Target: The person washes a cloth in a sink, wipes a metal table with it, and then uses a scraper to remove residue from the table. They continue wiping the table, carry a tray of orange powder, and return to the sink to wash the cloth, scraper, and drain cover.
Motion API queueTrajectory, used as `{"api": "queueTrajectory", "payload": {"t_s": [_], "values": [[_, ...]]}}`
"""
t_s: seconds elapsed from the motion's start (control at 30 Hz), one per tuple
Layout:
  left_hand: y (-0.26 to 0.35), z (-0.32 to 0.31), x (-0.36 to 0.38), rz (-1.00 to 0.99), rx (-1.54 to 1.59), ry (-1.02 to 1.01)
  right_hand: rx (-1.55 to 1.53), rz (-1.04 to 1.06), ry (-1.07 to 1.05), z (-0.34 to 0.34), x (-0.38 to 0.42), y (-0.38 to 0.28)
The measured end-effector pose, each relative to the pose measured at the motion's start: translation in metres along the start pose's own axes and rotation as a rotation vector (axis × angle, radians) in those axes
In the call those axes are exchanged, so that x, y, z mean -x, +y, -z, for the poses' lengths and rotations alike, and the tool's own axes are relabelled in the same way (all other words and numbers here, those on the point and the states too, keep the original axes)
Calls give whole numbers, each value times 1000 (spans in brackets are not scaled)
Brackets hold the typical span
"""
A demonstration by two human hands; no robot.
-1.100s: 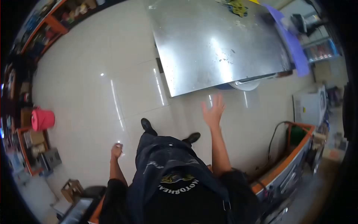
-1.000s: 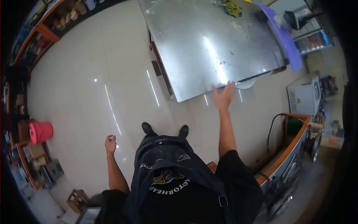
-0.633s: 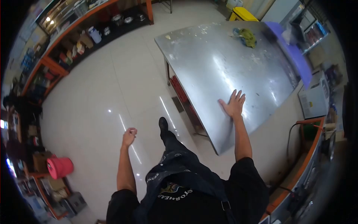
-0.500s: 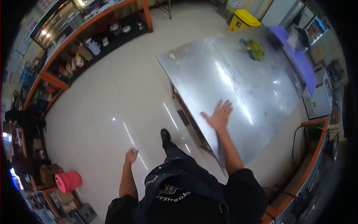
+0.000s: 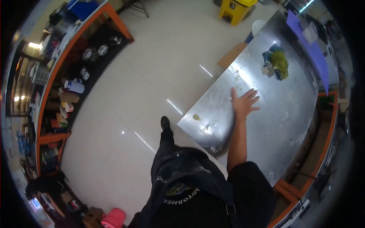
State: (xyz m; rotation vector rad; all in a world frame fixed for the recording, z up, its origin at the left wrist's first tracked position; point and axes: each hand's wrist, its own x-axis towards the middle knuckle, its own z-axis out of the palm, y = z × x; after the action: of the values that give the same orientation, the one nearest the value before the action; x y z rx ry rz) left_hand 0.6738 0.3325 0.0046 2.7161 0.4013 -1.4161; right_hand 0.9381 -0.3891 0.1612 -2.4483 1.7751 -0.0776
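My right hand [image 5: 244, 103] is over the metal table [image 5: 273, 125], fingers spread and holding nothing; whether the palm touches the surface I cannot tell. Beyond it on the table lies a green cloth [image 5: 279, 64], crumpled against a dark blue cloth [image 5: 267, 57], with a small pale piece [image 5: 265, 71] beside them. A yellowish scrap [image 5: 196, 117] sits near the table's left corner. My left hand is out of view.
An orange-framed shelf [image 5: 49, 95] with containers stands at the left. A yellow bin [image 5: 232, 11] is beyond the table, and a pink bucket [image 5: 114, 218] at the bottom left. A purple sheet [image 5: 310, 49] lines the table's far right side.
The view has turned and moved along the table, bringing the cloths nearer. My left hand has left the view. My right hand stays spread over the table, farther from its left corner's opposite edge.
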Motion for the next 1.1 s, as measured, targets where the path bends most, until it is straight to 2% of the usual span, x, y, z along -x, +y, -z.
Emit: {"api": "queueTrajectory", "payload": {"t_s": [0.1,0.17,0.2,0.23,0.27,0.3,0.33,0.37,0.4,0.47,0.5,0.53,0.6,0.63,0.67,0.7,0.73,0.77,0.8,0.83,0.87,0.9,0.93,1.03,1.1], "values": [[30,124,-91,-24,5,145,32,-175,-17,3,-59,-7],[72,232,-169,-69,-5,308,48,-286,-39,6,-85,-16],[96,292,-217,-106,13,371,54,-276,-24,5,-97,-17],[123,357,-269,-150,101,307,70,-279,-21,1,-99,-12],[170,434,-288,-259,294,275,85,-292,-21,-4,-97,-10],[235,506,-282,-388,336,358,94,-281,-18,-2,-93,-11],[276,560,-312,-533,267,416,9,-271,34,-9,-93,-3],[346,618,-293,-550,170,467,-71,-265,96,-23,-95,7],[391,660,-309,-603,172,489,-149,-265,174,-30,-98,10],[480,722,-351,-716,173,508,-272,-453,255,-33,-102,-2],[515,742,-366,-762,199,443,-335,-531,306,-27,-113,-13],[554,757,-387,-816,249,384,-228,-692,298,-19,-143,-35],[617,761,-448,-843,447,54,-45,-1030,221,-10,-197,-96],[656,758,-448,-629,414,-20,-24,-1017,397,-29,-232,-118],[693,748,-445,-601,500,-138,-22,-1043,518,-60,-280,-153],[728,743,-434,-614,490,-268,-69,-919,607,-72,-327,-197],[761,746,-414,-656,434,-367,-174,-645,592,-75,-369,-259],[795,748,-395,-696,350,-399,-358,-206,422,-69,-399,-318],[828,751,-382,-713,335,-410,-510,329,191,-55,-415,-382],[853,753,-375,-725,318,-420,-637,702,-46,-39,-418,-449],[876,755,-375,-733,295,-424,-565,794,19,-40,-429,-497],[899,757,-379,-744,238,-413,-777,808,77,-45,-435,-539],[923,762,-392,-756,179,-400,-992,742,-47,-8,-422,-558],[980,764,-431,-711,126,-392,-990,794,-169,9,-438,-523],[1009,774,-451,-665,165,-366,-881,531,147,-40,-462,-442]]}}
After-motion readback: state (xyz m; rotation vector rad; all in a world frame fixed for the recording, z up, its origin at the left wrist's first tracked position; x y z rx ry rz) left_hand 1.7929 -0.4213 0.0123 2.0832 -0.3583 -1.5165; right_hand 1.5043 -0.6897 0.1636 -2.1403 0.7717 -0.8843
